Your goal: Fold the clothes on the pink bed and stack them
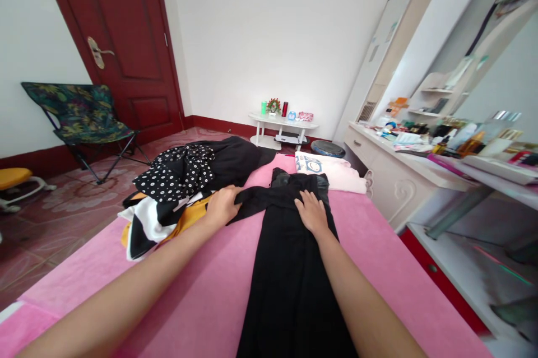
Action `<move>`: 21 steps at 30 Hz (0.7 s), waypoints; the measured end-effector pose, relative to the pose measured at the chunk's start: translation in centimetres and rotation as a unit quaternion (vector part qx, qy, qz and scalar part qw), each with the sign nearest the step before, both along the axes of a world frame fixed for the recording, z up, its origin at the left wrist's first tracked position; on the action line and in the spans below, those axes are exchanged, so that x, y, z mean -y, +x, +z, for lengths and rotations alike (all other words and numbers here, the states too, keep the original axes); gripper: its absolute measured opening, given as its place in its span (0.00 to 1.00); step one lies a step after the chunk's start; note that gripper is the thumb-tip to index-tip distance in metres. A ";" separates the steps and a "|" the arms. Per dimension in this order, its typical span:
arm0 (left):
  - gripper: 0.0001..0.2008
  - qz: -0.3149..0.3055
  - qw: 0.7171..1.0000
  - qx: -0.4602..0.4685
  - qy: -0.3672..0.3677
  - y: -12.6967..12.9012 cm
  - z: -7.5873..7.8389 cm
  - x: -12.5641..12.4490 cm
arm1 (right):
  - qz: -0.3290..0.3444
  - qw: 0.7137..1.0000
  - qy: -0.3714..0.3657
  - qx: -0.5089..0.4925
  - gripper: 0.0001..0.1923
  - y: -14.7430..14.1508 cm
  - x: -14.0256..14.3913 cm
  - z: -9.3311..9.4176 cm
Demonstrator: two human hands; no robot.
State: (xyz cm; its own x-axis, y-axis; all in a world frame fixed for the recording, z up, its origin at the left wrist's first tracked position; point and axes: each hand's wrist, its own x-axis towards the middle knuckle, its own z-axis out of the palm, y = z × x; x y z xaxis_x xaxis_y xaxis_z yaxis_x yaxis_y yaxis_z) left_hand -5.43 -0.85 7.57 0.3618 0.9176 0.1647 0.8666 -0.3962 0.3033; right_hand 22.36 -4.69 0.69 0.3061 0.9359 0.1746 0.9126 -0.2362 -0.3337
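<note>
A long black garment (290,268) lies spread lengthwise down the middle of the frame on a pink bed (202,296). The right hand (311,212) rests flat on its upper part, fingers released and spread. The left hand (221,205), just left of centre, has its fingers clenched around the garment's sleeve (252,201), drawn out sideways. Left of it sits a heap of clothes (185,184), polka-dotted on top. A folded pale pink cloth (336,173) lies beyond the garment.
</note>
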 end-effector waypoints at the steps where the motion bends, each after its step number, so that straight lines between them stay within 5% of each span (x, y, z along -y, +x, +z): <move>1: 0.17 -0.027 0.999 -0.005 0.043 -0.3 0.9 0.7 | 0.002 1.000 0.012 -0.015 0.28 0.1 0.0 0.0; 5: 0.19 -0.210 0.956 -0.115 0.172 -1.0 3.9 5.5 | -0.001 0.995 0.056 -0.082 0.26 0.5 0.2 0.0; 9: 0.09 -0.286 0.938 -0.197 0.001 -2.8 3.1 9.3 | -0.008 0.993 0.067 -0.102 0.25 0.7 0.1 -0.1; 11: 0.13 -0.256 0.951 -0.168 -0.039 -4.0 1.8 9.1 | -0.008 0.992 0.073 -0.107 0.25 0.7 0.1 -0.1; 16: 0.16 -0.106 0.987 -0.106 0.050 -5.7 -0.7 4.2 | -0.006 0.992 0.087 -0.094 0.24 0.8 0.1 0.0; 21: 0.29 -0.016 0.983 -0.181 -0.035 -6.8 -1.6 1.2 | -0.007 0.994 0.095 -0.051 0.21 0.9 0.2 0.0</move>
State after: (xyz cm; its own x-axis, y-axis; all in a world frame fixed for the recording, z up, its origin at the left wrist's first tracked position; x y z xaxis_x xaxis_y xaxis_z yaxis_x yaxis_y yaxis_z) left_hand -12.22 -2.04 6.02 0.4146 0.9090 -0.0437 0.9099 -0.4147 0.0060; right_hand 23.22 -4.85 0.71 0.3438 0.8846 0.3152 0.8691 -0.1726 -0.4635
